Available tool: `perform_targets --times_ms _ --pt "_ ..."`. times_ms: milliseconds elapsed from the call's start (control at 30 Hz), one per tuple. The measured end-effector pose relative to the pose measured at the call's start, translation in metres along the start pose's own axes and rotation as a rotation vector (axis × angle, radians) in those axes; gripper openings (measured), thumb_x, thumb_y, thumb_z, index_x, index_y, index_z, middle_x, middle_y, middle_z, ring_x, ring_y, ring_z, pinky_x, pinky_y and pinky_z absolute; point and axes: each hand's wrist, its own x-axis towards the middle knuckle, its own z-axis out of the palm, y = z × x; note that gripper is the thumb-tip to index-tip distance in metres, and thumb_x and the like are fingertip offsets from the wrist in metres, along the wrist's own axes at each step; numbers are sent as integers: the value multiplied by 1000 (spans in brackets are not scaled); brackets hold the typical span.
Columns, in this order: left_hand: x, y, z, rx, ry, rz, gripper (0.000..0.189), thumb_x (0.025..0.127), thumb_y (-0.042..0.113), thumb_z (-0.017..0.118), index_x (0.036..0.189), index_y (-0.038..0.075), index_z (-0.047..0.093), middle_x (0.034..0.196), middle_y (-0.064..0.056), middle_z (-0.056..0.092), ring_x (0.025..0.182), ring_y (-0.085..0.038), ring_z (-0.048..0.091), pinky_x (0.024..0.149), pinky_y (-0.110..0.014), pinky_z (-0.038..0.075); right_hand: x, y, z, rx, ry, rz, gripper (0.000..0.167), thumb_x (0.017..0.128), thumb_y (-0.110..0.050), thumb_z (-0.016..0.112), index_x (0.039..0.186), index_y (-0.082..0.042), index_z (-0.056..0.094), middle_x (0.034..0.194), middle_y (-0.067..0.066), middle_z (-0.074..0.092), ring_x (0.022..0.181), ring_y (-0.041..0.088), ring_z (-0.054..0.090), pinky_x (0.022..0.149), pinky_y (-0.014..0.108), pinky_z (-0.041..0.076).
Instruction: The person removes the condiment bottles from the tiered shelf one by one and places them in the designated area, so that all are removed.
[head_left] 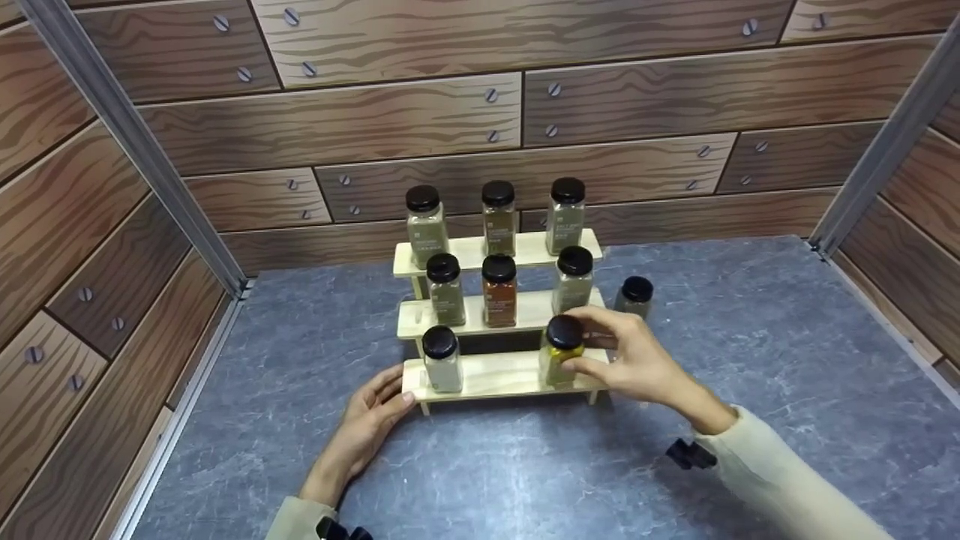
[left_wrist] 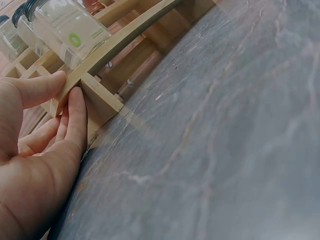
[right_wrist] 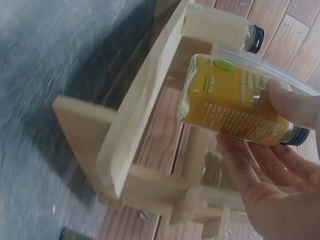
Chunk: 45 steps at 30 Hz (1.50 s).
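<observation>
A three-tier light wooden rack (head_left: 499, 375) stands on the table with spice jars on its tiers. My left hand (head_left: 367, 420) pinches the left end of the lowest tier (left_wrist: 125, 42) between thumb and fingers. A jar of pale powder (head_left: 444, 371) stands close to that end. My right hand (head_left: 637, 360) grips a black-capped jar of yellow powder (right_wrist: 230, 95) between thumb and fingers. In the right wrist view, a small gap shows between this jar's base and the lowest tier, near its right end. Its printed label faces that camera.
Three jars stand on the top tier, including a brown one (head_left: 499, 219). Three more are on the middle tier, with a red-orange one (head_left: 499, 291) at the centre. Another black-capped jar (head_left: 636, 295) stands right of the rack, partly behind my right hand. Wood-patterned walls (head_left: 450, 120) enclose the table.
</observation>
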Motion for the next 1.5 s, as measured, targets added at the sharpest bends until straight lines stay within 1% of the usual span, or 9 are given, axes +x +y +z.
perform_targets --times_ms 100,200,433,700,900,1000,1167,1233,1500 --pt "0 0 0 -2 1 -1 71 102 0 65 162 -12 27 161 -35 38 134 -22 58 114 -29 52 -4 -1 -9 4 14 16 55 80 7 87 130 5 66 121 20 73 109 13 75 98 31 62" --pt "0 0 0 -4 3 -4 72 102 -1 65 162 -12 27 161 -35 38 133 -22 59 114 -30 52 -7 -1 -18 -3 27 28 54 79 9 87 129 4 67 120 18 74 108 13 75 98 31 62" --pt "-1 -1 -1 -11 0 -2 73 102 -1 65 162 -12 26 161 -35 37 133 -23 59 115 -30 52 -13 -3 -40 -70 61 55 55 78 11 88 129 2 68 118 15 76 104 12 76 94 28 64" --pt "-1 -2 -1 -6 -6 -8 73 102 0 65 162 -12 26 162 -35 36 134 -23 58 114 -30 53 -21 -5 -62 -116 104 106 58 78 14 85 132 7 65 126 23 71 109 3 72 97 22 60" --pt "-1 -2 0 -5 -8 -6 73 102 1 66 161 -13 26 161 -35 38 132 -20 59 113 -28 53 -25 -9 -82 -151 133 120 58 79 13 85 133 7 64 124 24 72 108 3 71 96 19 60" --pt "0 -2 0 -9 0 -8 73 101 0 65 161 -13 27 160 -35 38 131 -20 59 112 -28 54 -26 -9 -92 -171 149 114 57 80 13 84 132 6 64 121 17 74 107 4 71 96 19 60" --pt "1 -1 0 -9 9 -8 72 101 0 66 161 -13 28 160 -34 39 131 -20 60 112 -28 54 -26 -9 -108 -197 168 108 56 81 14 84 133 6 64 118 -6 73 106 2 71 95 16 59" --pt "1 -1 1 -6 8 -5 72 101 0 66 161 -12 29 160 -34 40 131 -21 60 112 -29 54 -25 -8 -113 -202 175 107 56 81 14 83 134 6 64 118 -11 72 105 2 71 95 15 58" --pt "1 0 0 -12 13 -10 72 100 -1 66 161 -12 29 160 -34 40 131 -21 60 113 -30 54 -25 3 -127 -235 182 124 56 84 13 83 135 6 64 118 -13 70 106 -1 70 94 12 58"
